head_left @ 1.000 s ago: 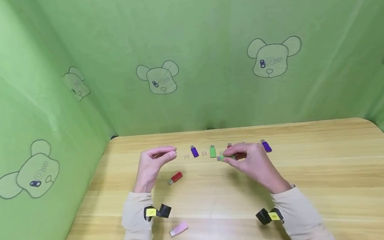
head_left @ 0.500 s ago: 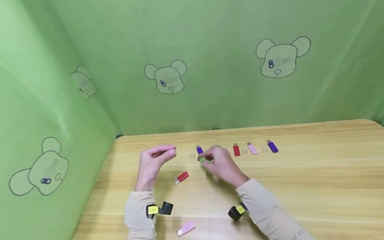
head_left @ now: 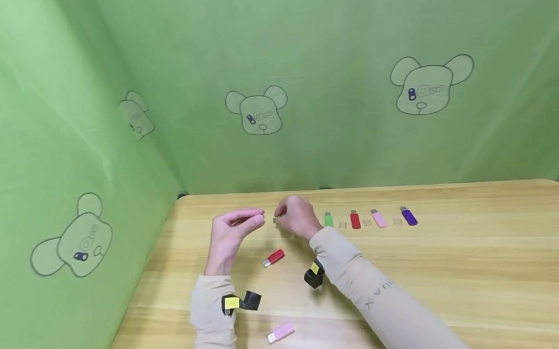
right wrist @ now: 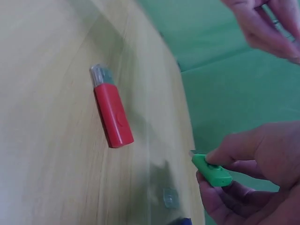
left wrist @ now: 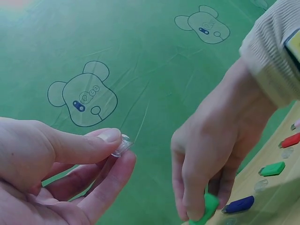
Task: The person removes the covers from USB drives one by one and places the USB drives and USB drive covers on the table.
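Thumb and fingers of my left hand (head_left: 234,231) pinch a small clear cap (left wrist: 123,146), held up over the left part of the table. Just to its right, my right hand (head_left: 297,217) grips a green USB stick (right wrist: 213,172) by its body, metal plug pointing toward the left hand. A short gap separates plug and cap. Nearer me on the table lies a red USB stick (head_left: 274,258), and closer still a pink USB stick (head_left: 280,332). In the left wrist view a dark blue USB stick (left wrist: 239,205) lies beside the right fingers.
Along the back of the wooden table runs a row: another green stick (head_left: 328,220), a red one (head_left: 355,220), a pink one (head_left: 379,218) and a purple one (head_left: 409,216). Clear caps (head_left: 343,225) lie between some of them. Green cloth walls (head_left: 336,136) stand behind and beside.
My right hand has carried the green USB stick leftward along the row, up close to the left hand. The left hand keeps its pinch nearly in place. The head view has shifted slightly.
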Demonstrator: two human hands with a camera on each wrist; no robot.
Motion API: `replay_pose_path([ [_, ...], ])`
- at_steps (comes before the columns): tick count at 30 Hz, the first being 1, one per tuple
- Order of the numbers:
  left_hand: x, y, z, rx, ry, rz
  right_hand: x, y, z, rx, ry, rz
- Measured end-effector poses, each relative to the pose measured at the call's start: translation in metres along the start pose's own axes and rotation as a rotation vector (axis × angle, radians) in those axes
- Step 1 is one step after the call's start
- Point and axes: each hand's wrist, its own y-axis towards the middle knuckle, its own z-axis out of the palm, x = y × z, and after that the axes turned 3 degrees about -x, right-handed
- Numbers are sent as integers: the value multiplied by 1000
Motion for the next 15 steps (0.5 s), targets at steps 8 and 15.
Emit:
replay_pose_path([
  [8,1,0,-2,-6,-6,-4,4,16,21,-7,-113,-13],
  [15,0,2,-4,-3,13,2,7,23,26,-12,-253,-18],
])
